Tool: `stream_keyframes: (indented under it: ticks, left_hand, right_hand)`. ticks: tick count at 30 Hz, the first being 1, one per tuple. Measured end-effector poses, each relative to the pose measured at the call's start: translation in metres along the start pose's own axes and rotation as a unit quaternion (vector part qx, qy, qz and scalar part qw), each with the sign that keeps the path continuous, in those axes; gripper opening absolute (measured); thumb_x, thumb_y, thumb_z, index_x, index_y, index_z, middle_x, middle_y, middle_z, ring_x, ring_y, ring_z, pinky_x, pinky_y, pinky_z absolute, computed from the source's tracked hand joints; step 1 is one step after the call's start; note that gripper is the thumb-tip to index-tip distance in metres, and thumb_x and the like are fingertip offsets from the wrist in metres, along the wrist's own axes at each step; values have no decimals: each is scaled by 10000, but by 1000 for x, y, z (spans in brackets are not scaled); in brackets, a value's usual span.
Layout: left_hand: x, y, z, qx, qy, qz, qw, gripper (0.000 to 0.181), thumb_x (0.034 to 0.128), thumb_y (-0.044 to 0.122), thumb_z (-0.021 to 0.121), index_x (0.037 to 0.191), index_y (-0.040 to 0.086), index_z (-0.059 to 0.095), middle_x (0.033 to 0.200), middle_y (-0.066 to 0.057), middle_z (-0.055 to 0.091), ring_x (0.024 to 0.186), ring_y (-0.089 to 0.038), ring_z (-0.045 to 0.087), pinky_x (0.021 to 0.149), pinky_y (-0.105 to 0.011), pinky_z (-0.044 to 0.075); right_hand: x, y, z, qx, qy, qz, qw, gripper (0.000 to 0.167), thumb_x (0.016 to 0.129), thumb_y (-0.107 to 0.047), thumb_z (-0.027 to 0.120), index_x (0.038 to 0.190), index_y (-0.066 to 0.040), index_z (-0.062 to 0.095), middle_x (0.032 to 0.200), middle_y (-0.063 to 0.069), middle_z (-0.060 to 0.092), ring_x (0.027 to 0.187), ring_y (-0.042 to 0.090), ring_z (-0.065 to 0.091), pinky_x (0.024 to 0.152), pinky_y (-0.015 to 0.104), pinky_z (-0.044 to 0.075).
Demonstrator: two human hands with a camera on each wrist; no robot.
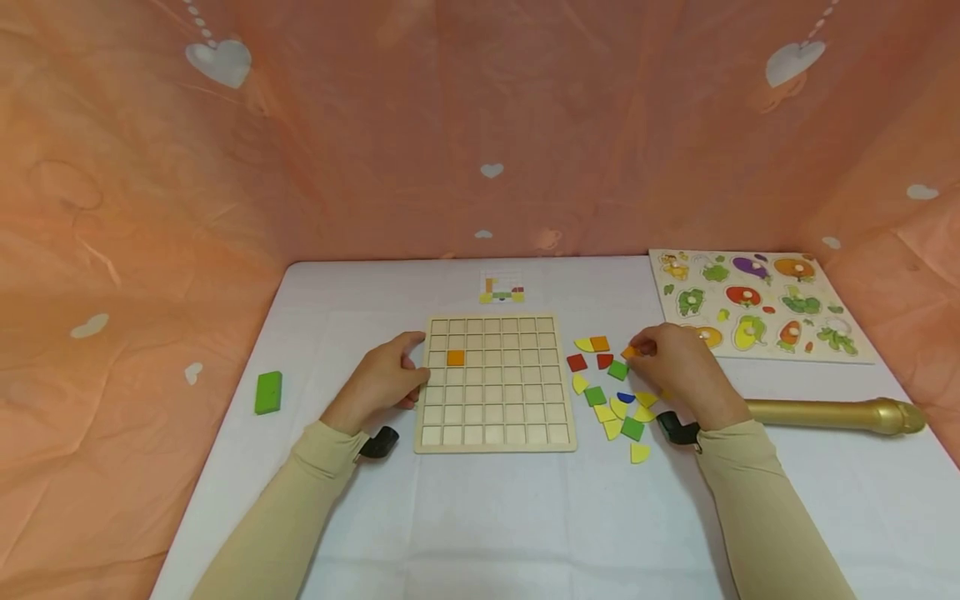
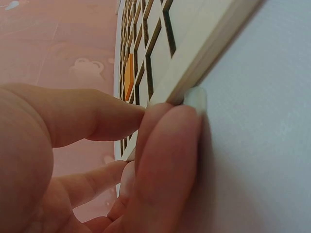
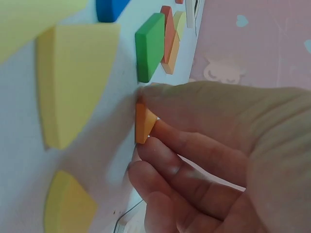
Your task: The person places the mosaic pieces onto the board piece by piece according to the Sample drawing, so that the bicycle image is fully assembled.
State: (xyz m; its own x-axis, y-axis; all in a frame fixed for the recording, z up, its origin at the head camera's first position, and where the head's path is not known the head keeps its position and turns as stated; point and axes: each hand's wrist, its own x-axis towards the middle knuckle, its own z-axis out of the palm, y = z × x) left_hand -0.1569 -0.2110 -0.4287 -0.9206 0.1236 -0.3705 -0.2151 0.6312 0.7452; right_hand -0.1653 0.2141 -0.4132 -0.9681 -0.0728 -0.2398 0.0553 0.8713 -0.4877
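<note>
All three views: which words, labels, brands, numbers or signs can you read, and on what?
No readable text anywhere.
Small white card with coloured pattern: too small to tell.
Pale wooden board with vegetable pictures: none legible.
Pale wooden grid board: none visible.

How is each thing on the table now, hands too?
Wooden board: flat, one cell filled
Orange square: set in the board
Left hand: touching the board's edge
Right hand: pinching an orange piece
Loose pieces: scattered beside the board
Picture card: flat, beyond the board
Green block: lying alone
Gold stick: lying down
Vegetable puzzle: lying flat
</note>
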Motion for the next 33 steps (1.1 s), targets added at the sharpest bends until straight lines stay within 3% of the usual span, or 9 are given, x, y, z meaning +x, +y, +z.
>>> stream_keyframes:
  ticks: [33]
  left_hand:
    - [1,-1,1,44,3,53,10000,680,1022,122,672,1649,114,410,974,-118,615,653,-175,685,616,-285,615]
  right_hand:
    - [-1,1,1,44,32,-76,10000,278,1011,-174,746,1250,-33,749,1186,178,740,1065,345,630,989,524,576]
